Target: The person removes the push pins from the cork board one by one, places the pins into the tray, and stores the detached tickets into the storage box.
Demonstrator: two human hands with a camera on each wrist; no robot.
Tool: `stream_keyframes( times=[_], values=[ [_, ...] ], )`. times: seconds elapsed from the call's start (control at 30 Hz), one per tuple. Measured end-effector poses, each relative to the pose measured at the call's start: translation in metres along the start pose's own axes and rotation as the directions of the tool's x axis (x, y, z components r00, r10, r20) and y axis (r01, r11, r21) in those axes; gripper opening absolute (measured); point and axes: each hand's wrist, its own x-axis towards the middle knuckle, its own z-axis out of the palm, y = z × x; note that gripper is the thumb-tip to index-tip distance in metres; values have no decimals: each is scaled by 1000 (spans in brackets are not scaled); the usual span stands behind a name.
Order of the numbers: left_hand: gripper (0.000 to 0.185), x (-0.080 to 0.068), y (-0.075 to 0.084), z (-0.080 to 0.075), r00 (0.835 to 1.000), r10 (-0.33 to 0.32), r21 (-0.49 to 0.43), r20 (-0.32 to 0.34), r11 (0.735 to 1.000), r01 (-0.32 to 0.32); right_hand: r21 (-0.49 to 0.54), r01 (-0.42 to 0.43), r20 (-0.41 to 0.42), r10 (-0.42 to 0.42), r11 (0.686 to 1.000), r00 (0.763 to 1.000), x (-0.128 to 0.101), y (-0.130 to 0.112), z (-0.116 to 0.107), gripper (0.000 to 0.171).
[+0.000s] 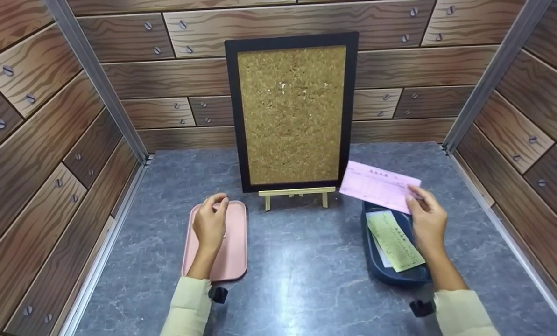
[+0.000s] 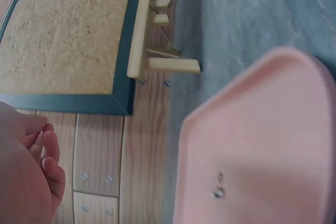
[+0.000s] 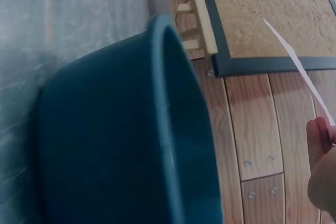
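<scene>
My right hand (image 1: 430,221) pinches a pink paper slip (image 1: 376,185) by its right end, above a dark blue bin (image 1: 390,276). Printed lines run across the slip; in the right wrist view the slip (image 3: 302,69) shows nearly edge-on. A green slip (image 1: 395,240) rests in the bin over a white paper (image 1: 382,254). My left hand (image 1: 210,221) is over a pink tray (image 1: 234,261), thumb and fingertips pinched together on a tiny pale thing too small to make out. Small metallic bits (image 2: 218,192) lie in the tray.
A black-framed cork board (image 1: 292,116) stands on a small wooden easel (image 1: 297,192) at the back, between tray and bin. Wood-patterned walls (image 1: 166,77) close off the back and both sides of the grey marbled table (image 1: 301,261).
</scene>
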Motion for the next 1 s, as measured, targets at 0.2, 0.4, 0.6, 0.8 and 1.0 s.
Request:
stream_keyframes(
  times=[0.2, 0.4, 0.6, 0.8, 1.0],
  values=[
    [16, -9, -20, -5, 999, -27, 60, 23, 998, 26, -56, -41, -46, 38, 998, 998, -10, 14, -19, 31],
    [16, -20, -43, -7, 992, -89, 123, 88, 989, 78, -122, -84, -80, 75, 989, 994, -19, 28, -33, 30],
    [16, -30, -59, -10, 983, -135, 139, 121, 983, 118, -212, -111, -113, 89, 971, 990, -29, 38, -46, 29],
    [18, -33, -70, -13, 982, -132, 121, 138, 986, 116, -300, -140, -162, 94, 944, 982, -38, 41, -57, 28],
    [18, -36, -76, -12, 978, -149, 132, 145, 983, 130, -397, -122, -194, 47, 910, 980, -45, 44, -61, 27]
  ],
)
